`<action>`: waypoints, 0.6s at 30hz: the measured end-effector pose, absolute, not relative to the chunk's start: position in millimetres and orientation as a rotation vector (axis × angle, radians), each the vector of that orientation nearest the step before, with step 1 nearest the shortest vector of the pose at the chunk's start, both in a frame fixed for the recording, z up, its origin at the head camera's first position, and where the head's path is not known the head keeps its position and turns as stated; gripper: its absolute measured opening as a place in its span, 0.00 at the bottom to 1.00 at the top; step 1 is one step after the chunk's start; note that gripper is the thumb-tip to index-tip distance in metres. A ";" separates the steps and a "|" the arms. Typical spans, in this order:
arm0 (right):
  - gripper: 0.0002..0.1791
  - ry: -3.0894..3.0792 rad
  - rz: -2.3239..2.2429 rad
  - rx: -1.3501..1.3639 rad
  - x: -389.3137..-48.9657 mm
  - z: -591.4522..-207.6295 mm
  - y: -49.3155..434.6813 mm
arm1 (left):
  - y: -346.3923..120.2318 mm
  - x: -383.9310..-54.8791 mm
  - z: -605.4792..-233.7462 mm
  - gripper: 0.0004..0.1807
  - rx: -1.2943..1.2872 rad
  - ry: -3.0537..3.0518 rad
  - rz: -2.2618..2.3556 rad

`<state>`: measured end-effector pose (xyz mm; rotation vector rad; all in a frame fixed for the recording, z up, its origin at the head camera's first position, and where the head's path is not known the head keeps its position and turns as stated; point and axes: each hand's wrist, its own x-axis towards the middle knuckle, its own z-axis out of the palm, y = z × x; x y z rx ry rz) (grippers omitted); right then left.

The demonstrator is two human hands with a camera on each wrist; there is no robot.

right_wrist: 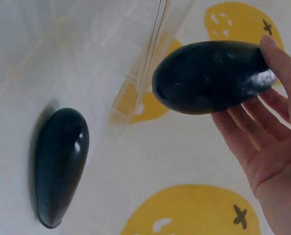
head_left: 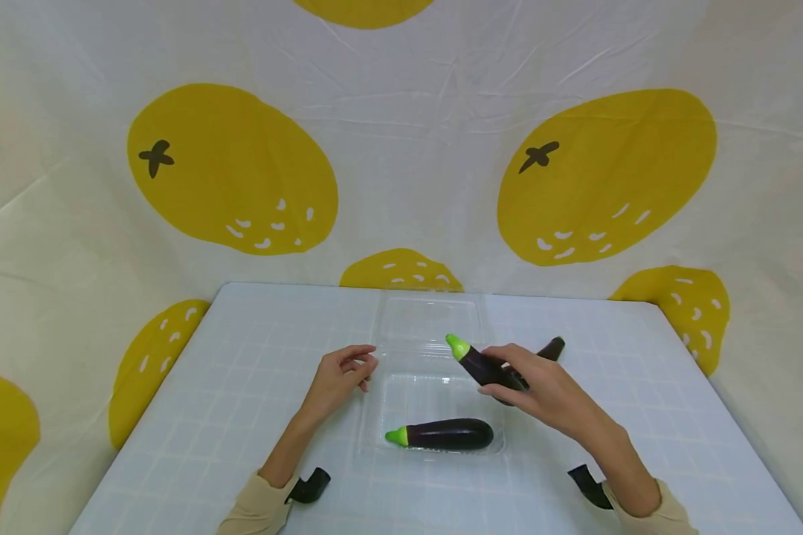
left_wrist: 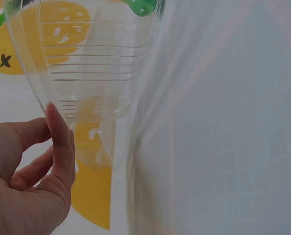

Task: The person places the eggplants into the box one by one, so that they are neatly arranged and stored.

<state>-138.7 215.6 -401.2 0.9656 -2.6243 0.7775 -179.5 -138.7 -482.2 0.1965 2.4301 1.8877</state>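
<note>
A: Where is the held eggplant [head_left: 476, 364] located?

B: At 2 o'clock from the centre of the clear tray [head_left: 418, 401], raised near its right rim; green stem directed to 11 o'clock. It is grasped between thumb and fingers of the right hand [head_left: 545, 390].

A: What failure is judged possible?

B: Slippage, the skin being smooth and glossy; if dropped at the rim, it could be rolled off on the outer side. The thin tray could also be shoved or tipped if its wall were struck. Should it be let go too near 6 o'clock, the packed eggplant [head_left: 450, 434] could be knocked.

A: Contents of the tray?

B: One item noted: the packed eggplant, laid on its side along the 6 o'clock edge, stem to 9 o'clock. The clear lid [head_left: 428, 319] is folded back at 12 o'clock; nothing is seen on it.

A: And the left hand [head_left: 340, 375]?

B: Held at 10 o'clock, fingers loosely bent beside the rim. Whether the rim is pinched cannot be told.

A: Farther out?

B: A loose eggplant [head_left: 552, 348] is seen on the table [head_left: 274, 319] at 2 o'clock, partly hidden by the right hand. The fruit-printed cloth [head_left: 415, 163] is hung beyond, at 12 o'clock.
</note>
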 end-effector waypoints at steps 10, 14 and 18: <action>0.31 -2.480 0.826 1.163 -147.6 -414.4 196.3 | -139.0 -180.2 -483.3 0.18 0.205 2.432 1.895; 0.32 -2.504 0.820 1.170 -148.4 -418.6 189.8 | -138.8 -180.3 -483.2 0.17 0.201 2.435 1.892; 0.31 -2.574 0.800 1.157 -147.6 -422.5 183.3 | -138.3 -180.2 -483.2 0.18 0.184 2.445 1.882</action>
